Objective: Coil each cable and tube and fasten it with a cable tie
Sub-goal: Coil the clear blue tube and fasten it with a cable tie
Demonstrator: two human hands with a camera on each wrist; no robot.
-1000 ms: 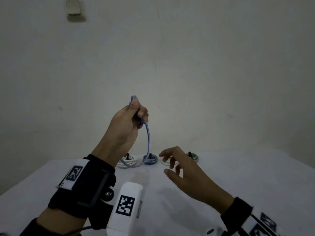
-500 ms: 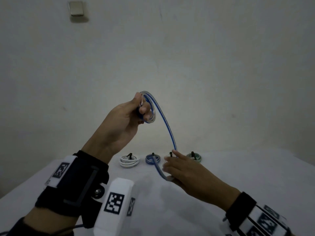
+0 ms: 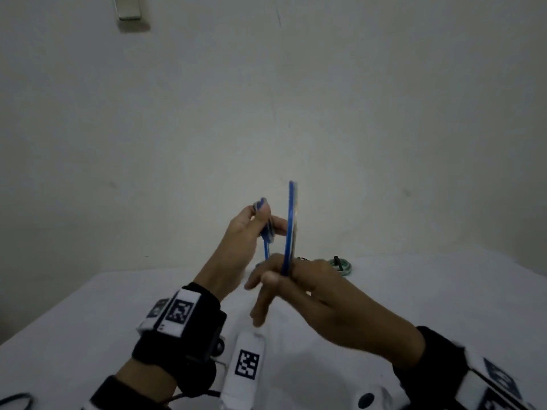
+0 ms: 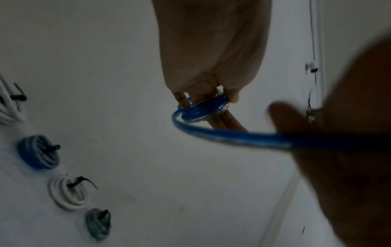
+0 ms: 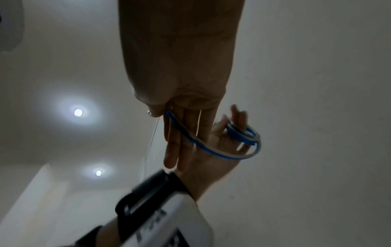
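Note:
A blue translucent tube point(image 3: 291, 220) is held in the air above the white table point(image 3: 444, 306). My left hand point(image 3: 266, 221) grips a small coil of it; in the left wrist view the coil point(image 4: 205, 108) is wound round the fingers point(image 4: 224, 123). The free length arcs up and comes down into my right hand point(image 3: 281, 276), which pinches it between thumb and forefinger just right of the left hand. In the right wrist view the tube point(image 5: 190, 138) runs from the thumb point(image 5: 154, 112) across straight fingers to the coil point(image 5: 243, 133).
Tied coils with black cable ties lie in a row at the table's far edge: a white one point(image 4: 6, 103), a blue one point(image 4: 38, 152), a white one point(image 4: 67, 192) and a green one point(image 4: 98, 224) point(image 3: 342, 264). A plain wall stands behind the table.
My right hand has risen from the table and closed in on the left hand, carrying the tube's free length. The slack that sloped down now stands as an upright loop.

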